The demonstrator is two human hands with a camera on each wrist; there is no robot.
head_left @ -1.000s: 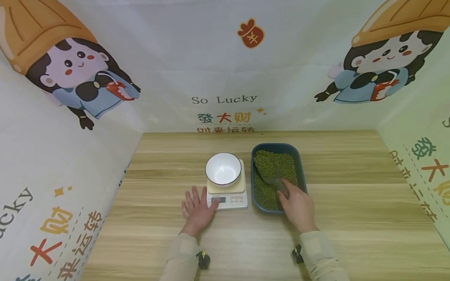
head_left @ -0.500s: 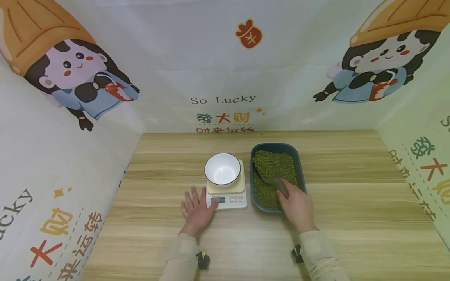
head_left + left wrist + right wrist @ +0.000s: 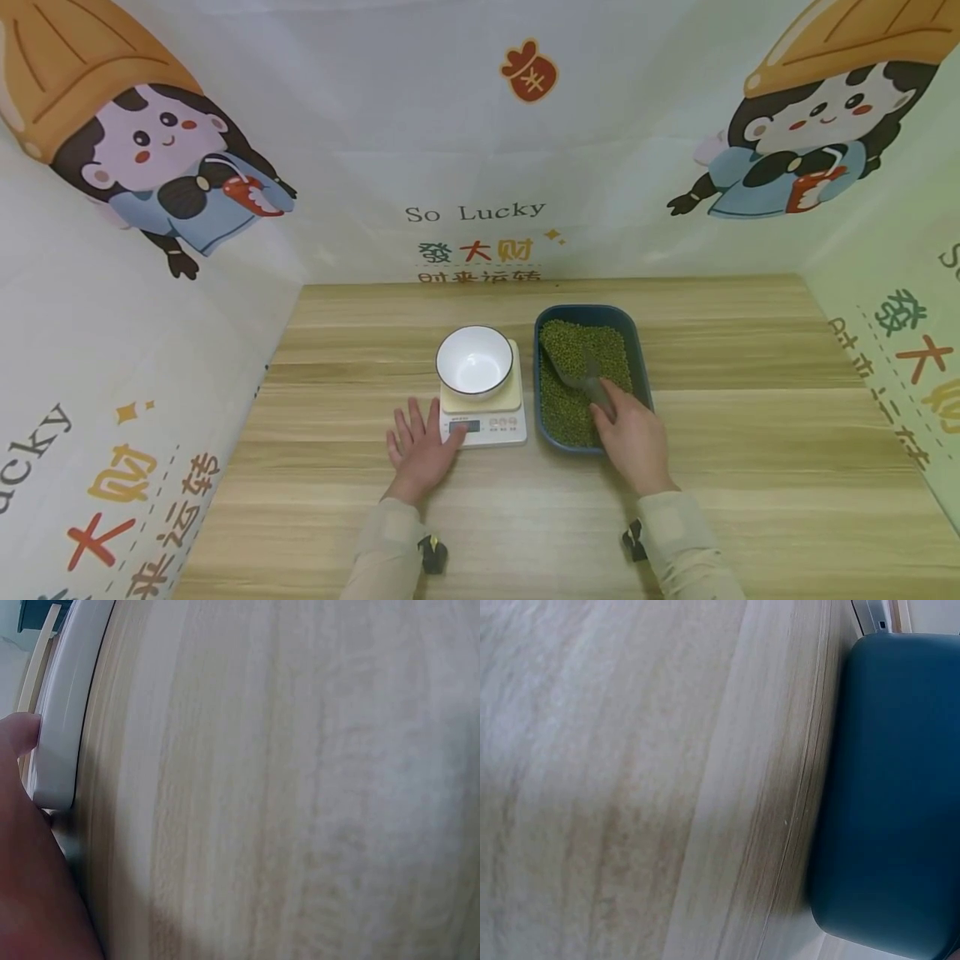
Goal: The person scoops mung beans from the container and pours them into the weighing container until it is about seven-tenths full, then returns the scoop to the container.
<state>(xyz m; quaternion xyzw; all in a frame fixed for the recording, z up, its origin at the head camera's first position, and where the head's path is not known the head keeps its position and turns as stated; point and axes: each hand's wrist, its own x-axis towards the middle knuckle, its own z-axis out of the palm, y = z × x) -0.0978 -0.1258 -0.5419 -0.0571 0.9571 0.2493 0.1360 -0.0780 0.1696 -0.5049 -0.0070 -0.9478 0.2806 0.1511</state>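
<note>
In the head view a white kitchen scale (image 3: 491, 439) with a cream top plate bears a white dark-rimmed bowl (image 3: 475, 362), which holds nothing. My left hand (image 3: 424, 458) rests beside it with fingers spread and thumb on the front panel near the display; the left wrist view shows that thumb (image 3: 22, 733) against the scale's edge. To the right stands a blue tub (image 3: 642, 371) of small green beans (image 3: 573, 423), seemingly mung beans. My right hand (image 3: 637, 442) grips the handle of a dark grey scoop (image 3: 598, 394), whose blade sits among the beans, partly buried.
The wooden table (image 3: 750, 400) runs back to a printed cloth (image 3: 600, 167) that also lines both sides. In the right wrist view the tub's outer wall (image 3: 892, 795) fills the right part. The scale and the tub stand close together with a narrow gap.
</note>
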